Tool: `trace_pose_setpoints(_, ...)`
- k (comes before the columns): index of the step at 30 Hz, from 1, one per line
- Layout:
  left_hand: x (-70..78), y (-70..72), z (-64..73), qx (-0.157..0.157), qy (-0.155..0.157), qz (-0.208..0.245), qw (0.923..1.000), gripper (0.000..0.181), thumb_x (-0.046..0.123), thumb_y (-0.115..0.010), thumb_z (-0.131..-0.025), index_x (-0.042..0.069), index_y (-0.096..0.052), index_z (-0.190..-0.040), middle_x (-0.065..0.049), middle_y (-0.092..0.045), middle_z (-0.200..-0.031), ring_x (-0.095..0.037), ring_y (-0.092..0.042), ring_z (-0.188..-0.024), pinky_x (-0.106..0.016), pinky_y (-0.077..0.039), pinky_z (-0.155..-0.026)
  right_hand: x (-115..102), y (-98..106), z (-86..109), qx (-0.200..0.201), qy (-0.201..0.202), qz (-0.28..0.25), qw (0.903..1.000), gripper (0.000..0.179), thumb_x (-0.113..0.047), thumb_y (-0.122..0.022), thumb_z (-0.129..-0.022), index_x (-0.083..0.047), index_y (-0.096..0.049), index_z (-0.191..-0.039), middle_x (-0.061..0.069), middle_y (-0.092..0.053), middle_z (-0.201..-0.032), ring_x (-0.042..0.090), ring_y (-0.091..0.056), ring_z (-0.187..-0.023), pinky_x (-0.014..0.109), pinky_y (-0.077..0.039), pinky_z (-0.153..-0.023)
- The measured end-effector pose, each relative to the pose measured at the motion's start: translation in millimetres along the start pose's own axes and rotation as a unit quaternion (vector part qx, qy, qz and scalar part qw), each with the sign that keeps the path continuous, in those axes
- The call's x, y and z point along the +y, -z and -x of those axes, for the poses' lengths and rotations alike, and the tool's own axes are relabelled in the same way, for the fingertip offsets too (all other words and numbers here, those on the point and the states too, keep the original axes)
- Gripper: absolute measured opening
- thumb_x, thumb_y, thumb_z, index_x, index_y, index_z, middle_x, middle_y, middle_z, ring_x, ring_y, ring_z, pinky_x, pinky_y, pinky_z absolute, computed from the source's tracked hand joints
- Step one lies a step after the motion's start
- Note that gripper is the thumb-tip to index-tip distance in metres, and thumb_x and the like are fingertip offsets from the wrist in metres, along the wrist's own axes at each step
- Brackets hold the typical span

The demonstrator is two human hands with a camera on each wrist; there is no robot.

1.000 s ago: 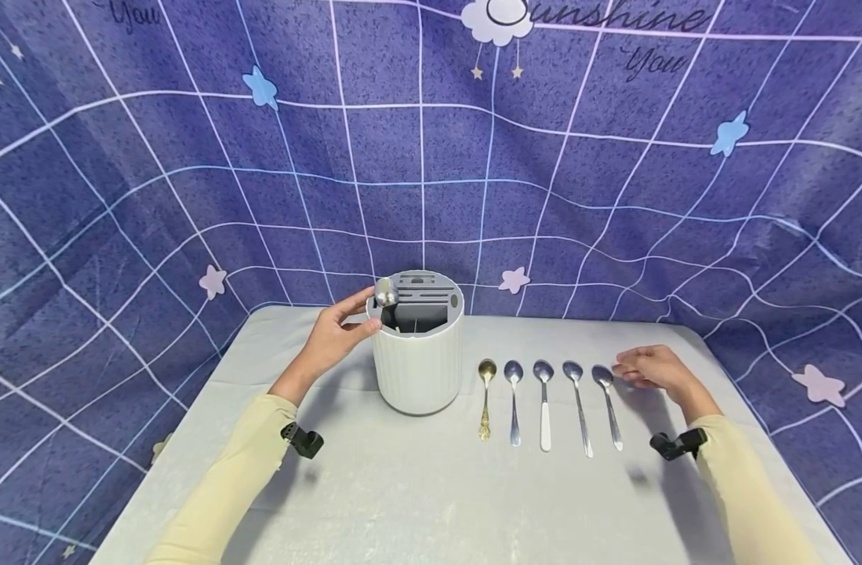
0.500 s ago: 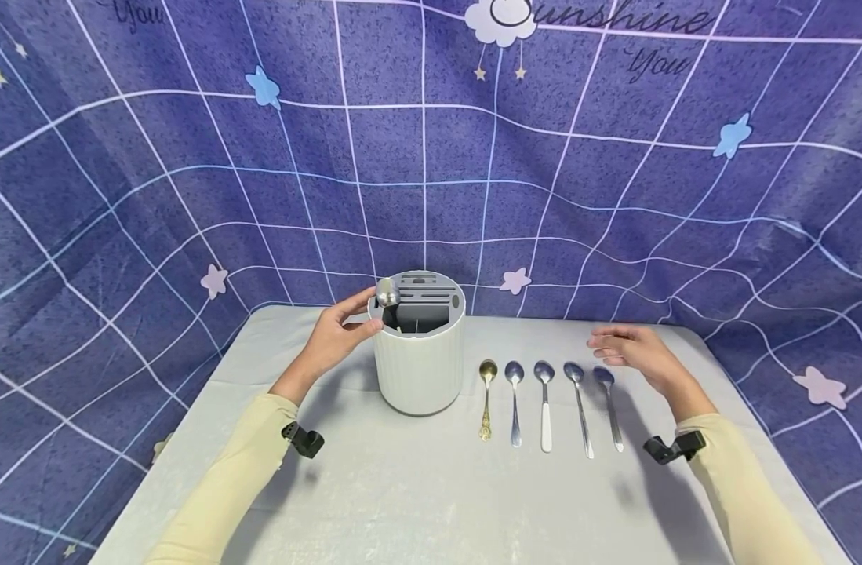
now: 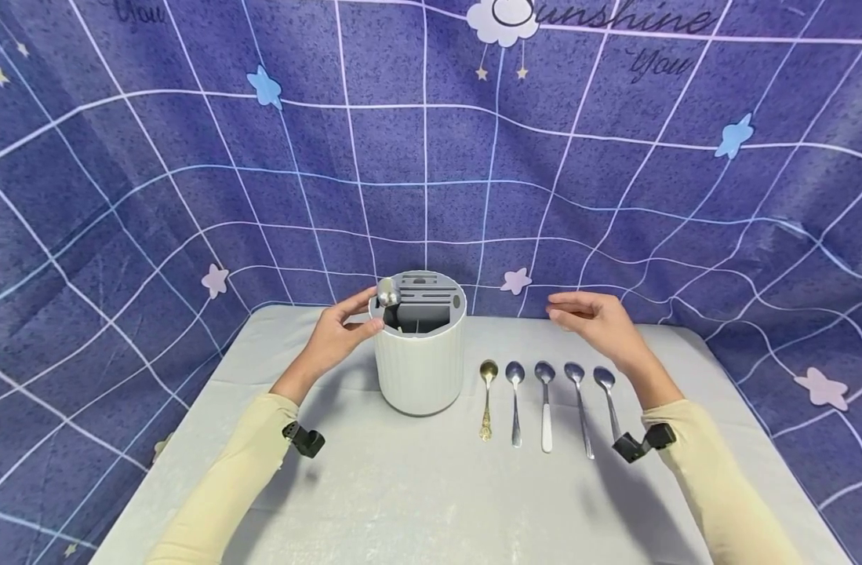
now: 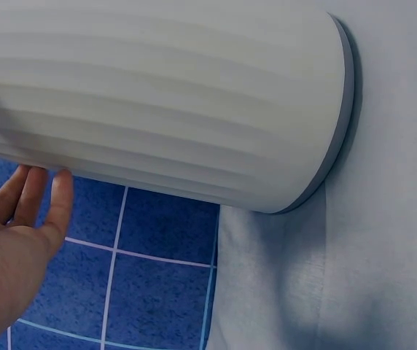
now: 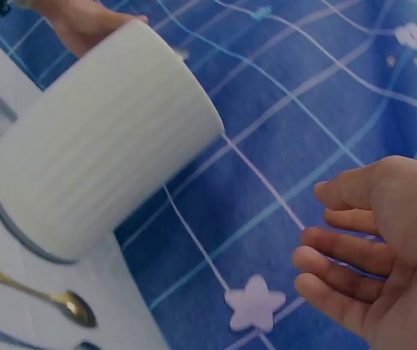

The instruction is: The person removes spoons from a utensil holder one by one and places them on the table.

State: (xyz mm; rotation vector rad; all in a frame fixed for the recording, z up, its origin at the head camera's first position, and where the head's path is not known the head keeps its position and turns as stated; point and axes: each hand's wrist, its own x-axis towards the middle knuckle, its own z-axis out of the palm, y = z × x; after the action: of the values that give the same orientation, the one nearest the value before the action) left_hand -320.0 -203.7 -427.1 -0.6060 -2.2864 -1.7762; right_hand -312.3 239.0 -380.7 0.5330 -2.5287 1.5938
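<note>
A white ribbed utensil holder point(image 3: 420, 373) with a grey slotted top stands upright at the back middle of the table. One rounded, shiny metal head of a utensil point(image 3: 388, 292) sticks up at its left rim; the lower part is hidden inside. My left hand point(image 3: 337, 328) holds the holder's upper left side, thumb at the front, fingers farther back. In the left wrist view, fingertips touch its ribbed wall point(image 4: 157, 95). My right hand point(image 3: 594, 320) is raised behind the spoons, fingers loosely bent with nothing in them. Nearest below it lies a silver spoon point(image 3: 579, 404).
Right of the holder, several spoons lie in a row, among them a gold one point(image 3: 486, 400) and a white-handled one point(image 3: 546, 408). My right wrist camera partly covers the rightmost spoon point(image 3: 605, 384). A blue grid-patterned cloth point(image 3: 431, 157) hangs behind the pale table point(image 3: 416, 486).
My right hand has risen and moved left, from beside the rightmost spoon to above and behind the row. My left hand and the utensil holder have stayed put.
</note>
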Motion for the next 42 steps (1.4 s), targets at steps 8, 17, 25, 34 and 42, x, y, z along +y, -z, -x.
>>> trace_pose_setpoints(8,-2.5,-0.1,-2.8,0.000,-0.005,-0.001,1.0000,0.059,0.008,-0.073,-0.094,0.007,-0.053,-0.149,-0.014,-0.053,-0.151,-0.030,-0.053,-0.134,-0.041,-0.055,-0.101,-33.7,-24.5,-17.8,0.003,0.073,0.054,0.9959,0.032,-0.024,-0.076,-0.095,-0.009,-0.075,-0.123,0.009,-0.077,-0.110,0.005,-0.071,-0.088,0.018,-0.057,-0.075)
trace_pose_setpoints(17,-1.5,-0.1,-4.8,-0.003,-0.001,0.003,1.0000,0.059,0.008,-0.073,-0.093,0.006,-0.053,-0.149,-0.013,-0.051,-0.153,-0.031,-0.051,-0.135,-0.049,-0.053,-0.104,-69.8,-56.8,-49.3,-0.023,0.136,0.052,0.9891,0.032,-0.023,-0.079,-0.091,-0.009,-0.076,-0.120,0.007,-0.078,-0.104,0.022,-0.073,-0.093,0.030,-0.060,-0.082)
trace_pose_setpoints(25,-2.3,0.0,-5.4,-0.003,-0.003,0.003,1.0000,0.058,0.004,-0.072,-0.094,0.005,-0.052,-0.149,-0.013,-0.051,-0.153,-0.032,-0.051,-0.136,-0.040,-0.055,-0.103,-85.4,-89.0,-71.9,-0.058,0.163,0.044,0.9840,0.033,-0.022,-0.080,-0.090,-0.008,-0.076,-0.120,0.004,-0.079,-0.101,0.018,-0.073,-0.090,0.032,-0.060,-0.080)
trace_pose_setpoints(34,-1.7,0.3,-2.5,-0.007,0.000,0.000,1.0000,0.059,0.008,-0.073,-0.094,0.007,-0.052,-0.149,-0.013,-0.050,-0.153,-0.032,-0.051,-0.136,-0.050,-0.053,-0.104,-92.3,-123.1,-86.1,-0.094,0.162,0.070,0.9799,0.039,-0.025,-0.080,-0.090,-0.005,-0.074,-0.123,0.002,-0.079,-0.100,0.016,-0.072,-0.087,0.032,-0.060,-0.079)
trace_pose_setpoints(42,-2.9,1.8,0.0,-0.008,-0.004,0.002,1.0000,0.057,0.008,-0.071,-0.096,0.007,-0.052,-0.150,-0.013,-0.049,-0.154,-0.033,-0.050,-0.137,-0.053,-0.051,-0.105,-99.6,-145.4,-89.2,-0.112,0.160,0.091,0.9764,0.041,-0.027,-0.080,-0.091,-0.006,-0.073,-0.125,0.004,-0.078,-0.104,0.017,-0.073,-0.094,0.031,-0.060,-0.085)
